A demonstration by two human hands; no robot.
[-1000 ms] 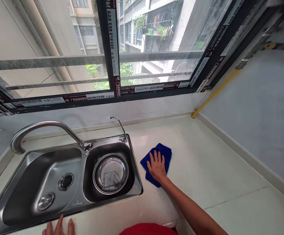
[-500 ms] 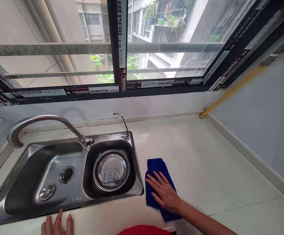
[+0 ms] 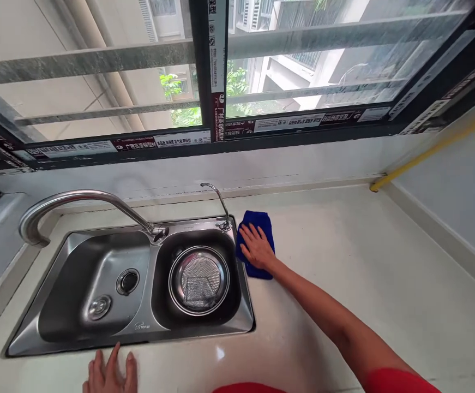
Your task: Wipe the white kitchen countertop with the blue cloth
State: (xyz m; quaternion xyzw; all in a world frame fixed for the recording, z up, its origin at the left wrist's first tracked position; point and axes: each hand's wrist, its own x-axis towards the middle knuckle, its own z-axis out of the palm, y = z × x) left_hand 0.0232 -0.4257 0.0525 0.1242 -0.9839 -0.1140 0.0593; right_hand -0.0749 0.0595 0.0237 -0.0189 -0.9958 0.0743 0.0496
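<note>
My right hand (image 3: 257, 248) lies flat with fingers spread on a dark blue cloth (image 3: 264, 221), pressing it to the pale countertop (image 3: 327, 234). The cloth sits beside the right rim of the steel double sink (image 3: 151, 327), near the small thin faucet (image 3: 220, 199). Fingers apart, my left hand (image 3: 110, 374) rests on the counter in front of the sink; its wrist is out of frame. Inside the right basin is a round metal strainer bowl (image 3: 198, 259), with a grey mesh pad (image 3: 199, 293) lying in it.
A large curved faucet (image 3: 85, 195) arches over the left basin, which has a drain (image 3: 99, 307) and a dark round fitting (image 3: 128, 281). Behind the counter runs a black-framed window (image 3: 216, 71). A yellow pipe (image 3: 425, 155) meets the counter at the back right.
My right hand has slid the blue cloth away from me along the sink's right side, toward the small faucet. The left hand stays at the front edge. The view has shifted a little.
</note>
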